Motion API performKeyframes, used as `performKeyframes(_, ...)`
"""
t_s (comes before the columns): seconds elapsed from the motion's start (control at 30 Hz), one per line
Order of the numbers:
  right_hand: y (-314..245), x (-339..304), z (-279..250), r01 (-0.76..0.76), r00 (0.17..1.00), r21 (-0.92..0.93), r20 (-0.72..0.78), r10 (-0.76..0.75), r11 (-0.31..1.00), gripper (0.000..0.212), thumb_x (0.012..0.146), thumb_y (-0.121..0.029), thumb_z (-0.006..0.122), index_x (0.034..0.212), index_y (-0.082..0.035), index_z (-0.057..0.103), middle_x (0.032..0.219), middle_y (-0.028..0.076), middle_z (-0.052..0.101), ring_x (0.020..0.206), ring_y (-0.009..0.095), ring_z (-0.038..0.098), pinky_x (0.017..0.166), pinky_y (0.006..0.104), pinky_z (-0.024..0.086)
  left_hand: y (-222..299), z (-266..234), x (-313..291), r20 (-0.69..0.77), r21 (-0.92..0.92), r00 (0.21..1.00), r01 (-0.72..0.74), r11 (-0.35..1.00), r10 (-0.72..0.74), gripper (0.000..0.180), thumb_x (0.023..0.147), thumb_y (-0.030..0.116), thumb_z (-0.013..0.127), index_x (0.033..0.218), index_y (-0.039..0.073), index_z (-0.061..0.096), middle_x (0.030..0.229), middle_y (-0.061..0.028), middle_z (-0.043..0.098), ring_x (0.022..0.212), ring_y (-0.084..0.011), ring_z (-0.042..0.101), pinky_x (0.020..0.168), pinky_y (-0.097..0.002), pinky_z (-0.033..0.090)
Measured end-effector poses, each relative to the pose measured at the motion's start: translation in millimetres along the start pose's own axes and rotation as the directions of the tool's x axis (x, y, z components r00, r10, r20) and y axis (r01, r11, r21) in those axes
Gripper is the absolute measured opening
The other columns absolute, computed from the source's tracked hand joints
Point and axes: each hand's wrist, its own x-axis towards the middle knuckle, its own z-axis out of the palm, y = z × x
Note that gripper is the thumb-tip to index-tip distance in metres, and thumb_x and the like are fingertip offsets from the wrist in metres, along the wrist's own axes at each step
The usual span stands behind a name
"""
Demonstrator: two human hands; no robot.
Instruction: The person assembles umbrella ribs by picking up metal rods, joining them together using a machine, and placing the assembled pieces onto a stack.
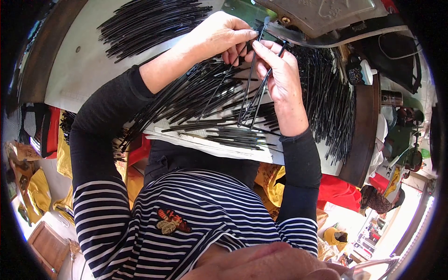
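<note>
My left hand and my right hand meet close together at the far side of the work table. Thin black straps run between them. The left thumb and fingers pinch a strap near its upper end. In the right hand, thumb and forefinger press on a strap end, while the other fingers keep hold of a few more that hang down toward me. Just beyond the fingertips is the metal body of what looks like a sewing machine. Loose black straps lie under both wrists.
A neat heap of black straps lies at the far left; a denser pile covers the right side by the wooden edge. White cloth lines the near edge. A small black-and-white object stands at the right.
</note>
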Motion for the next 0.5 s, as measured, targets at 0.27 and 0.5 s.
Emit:
performKeyframes(0.27,1,0,1,-0.034,0.999,0.082,0.006,0.034,0.996,0.013,0.083,-0.015,0.061,0.086,-0.002,0.062,0.070,0.006,0.062,0.048,0.004,0.046,0.042,0.0157,0.032,11,-3,0,0.004,0.069,0.999,0.042,0.997,-0.042,0.034,0.089,0.029,0.054,0.072,0.000,0.058,0.053,-0.0030,0.054,0.041,-0.0091,0.053,0.038,-0.0198,0.038)
performKeyframes(0.5,2,1,0,-0.053,0.999,0.100,0.014,0.052,0.994,0.016,0.083,-0.018,0.061,0.086,-0.003,0.061,0.069,0.006,0.062,0.046,0.004,0.045,0.041,0.0163,0.032,6,-5,4,0.030,-0.015,0.998,0.060,0.998,-0.059,0.028,0.087,0.022,0.055,0.081,-0.004,0.063,0.058,-0.0059,0.058,0.042,-0.0103,0.056,0.038,-0.0196,0.043)
